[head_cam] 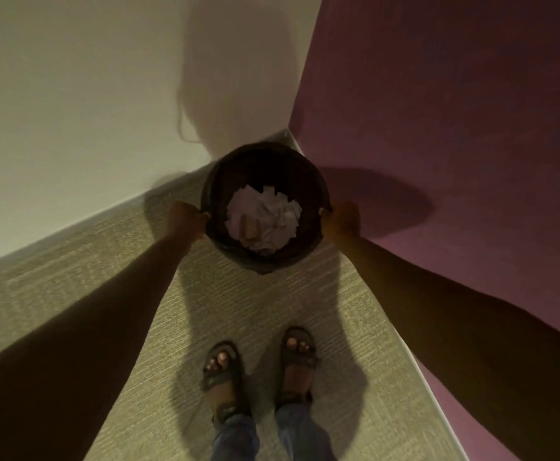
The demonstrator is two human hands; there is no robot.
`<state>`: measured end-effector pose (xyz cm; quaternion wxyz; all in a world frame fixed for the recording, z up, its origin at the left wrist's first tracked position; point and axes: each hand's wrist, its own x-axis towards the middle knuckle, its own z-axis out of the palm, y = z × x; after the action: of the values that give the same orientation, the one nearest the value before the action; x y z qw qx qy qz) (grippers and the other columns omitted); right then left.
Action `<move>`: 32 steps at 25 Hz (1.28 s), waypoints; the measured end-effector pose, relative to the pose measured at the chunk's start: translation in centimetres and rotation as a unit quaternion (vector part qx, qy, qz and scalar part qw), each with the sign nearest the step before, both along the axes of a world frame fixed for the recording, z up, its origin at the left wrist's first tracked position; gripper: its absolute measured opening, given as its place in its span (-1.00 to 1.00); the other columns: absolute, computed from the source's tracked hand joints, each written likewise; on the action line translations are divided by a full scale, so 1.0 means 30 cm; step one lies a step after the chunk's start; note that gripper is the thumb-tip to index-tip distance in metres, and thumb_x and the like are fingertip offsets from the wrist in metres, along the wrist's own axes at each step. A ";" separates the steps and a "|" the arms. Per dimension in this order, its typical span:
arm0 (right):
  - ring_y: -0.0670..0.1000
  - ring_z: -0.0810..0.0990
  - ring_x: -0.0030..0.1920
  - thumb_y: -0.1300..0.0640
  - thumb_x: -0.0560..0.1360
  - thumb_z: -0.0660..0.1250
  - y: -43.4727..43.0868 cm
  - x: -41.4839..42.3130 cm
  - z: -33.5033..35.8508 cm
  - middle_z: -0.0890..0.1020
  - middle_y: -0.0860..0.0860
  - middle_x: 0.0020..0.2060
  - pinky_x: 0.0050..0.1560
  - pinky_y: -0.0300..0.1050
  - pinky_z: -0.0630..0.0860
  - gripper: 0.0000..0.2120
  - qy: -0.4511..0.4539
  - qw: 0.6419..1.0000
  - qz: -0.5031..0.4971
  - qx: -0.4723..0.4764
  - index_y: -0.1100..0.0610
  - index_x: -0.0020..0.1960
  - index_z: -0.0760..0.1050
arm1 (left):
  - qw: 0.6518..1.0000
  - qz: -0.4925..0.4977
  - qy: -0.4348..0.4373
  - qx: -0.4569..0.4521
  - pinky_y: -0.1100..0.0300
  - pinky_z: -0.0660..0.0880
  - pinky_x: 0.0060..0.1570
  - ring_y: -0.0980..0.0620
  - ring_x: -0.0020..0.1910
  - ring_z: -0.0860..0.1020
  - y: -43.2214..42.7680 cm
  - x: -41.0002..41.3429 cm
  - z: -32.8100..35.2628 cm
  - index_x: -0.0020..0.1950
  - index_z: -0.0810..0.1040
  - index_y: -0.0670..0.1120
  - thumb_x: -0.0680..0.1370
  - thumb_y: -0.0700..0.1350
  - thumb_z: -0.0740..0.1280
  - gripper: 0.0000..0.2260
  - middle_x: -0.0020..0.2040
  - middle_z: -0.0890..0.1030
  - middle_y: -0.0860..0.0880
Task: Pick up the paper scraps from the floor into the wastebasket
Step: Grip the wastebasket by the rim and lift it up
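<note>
A dark round wastebasket sits in the room's corner, seen from above. White crumpled paper scraps fill its bottom. My left hand grips the rim on the left side. My right hand grips the rim on the right side. Both arms stretch forward and down to it. I cannot tell whether the basket rests on the carpet or hangs just above it. No loose scraps show on the carpet in view.
A white wall stands to the left and a purple wall to the right, meeting behind the basket. Beige carpet covers the floor. My two sandalled feet stand just behind the basket.
</note>
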<state>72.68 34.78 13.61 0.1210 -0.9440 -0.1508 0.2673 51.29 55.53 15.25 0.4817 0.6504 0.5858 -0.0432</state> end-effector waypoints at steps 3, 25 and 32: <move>0.26 0.51 0.27 0.03 0.60 0.26 0.032 0.049 -0.069 0.56 0.30 0.22 0.21 0.03 0.44 -0.59 0.008 1.000 -0.009 -0.002 0.36 0.24 0.51 | 1.000 -0.010 -0.002 0.000 -0.31 0.59 -0.14 -0.32 -0.26 0.64 0.055 0.057 -0.080 -0.47 0.49 -0.14 0.44 -0.25 0.44 -0.71 -0.55 0.54 -0.09; 0.25 0.42 0.37 0.05 0.61 0.23 0.126 0.048 -0.051 0.42 0.27 0.37 0.30 0.04 0.39 -0.50 -0.046 0.998 0.040 0.024 0.32 0.45 0.29 | 0.981 -0.132 0.084 0.116 -0.04 0.46 0.09 -0.21 0.19 0.48 -0.001 0.147 -0.056 0.29 0.40 -0.25 0.54 -0.07 0.32 -0.60 0.24 0.49 -0.24; 0.29 0.28 0.49 -0.06 0.64 -0.04 0.066 -0.158 0.111 0.32 0.32 0.47 0.46 0.20 0.28 -0.40 -0.190 0.937 0.265 0.126 0.35 0.50 0.23 | 0.837 -0.371 0.002 0.403 -0.05 0.04 0.51 -0.18 0.55 0.09 -0.163 0.170 0.107 0.55 0.07 -0.25 0.64 -0.06 0.03 -0.49 0.56 0.11 -0.26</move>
<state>67.95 36.77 16.94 0.1325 -0.8801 -0.4481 0.0839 56.41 50.65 18.46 0.1243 0.9553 0.2673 0.0203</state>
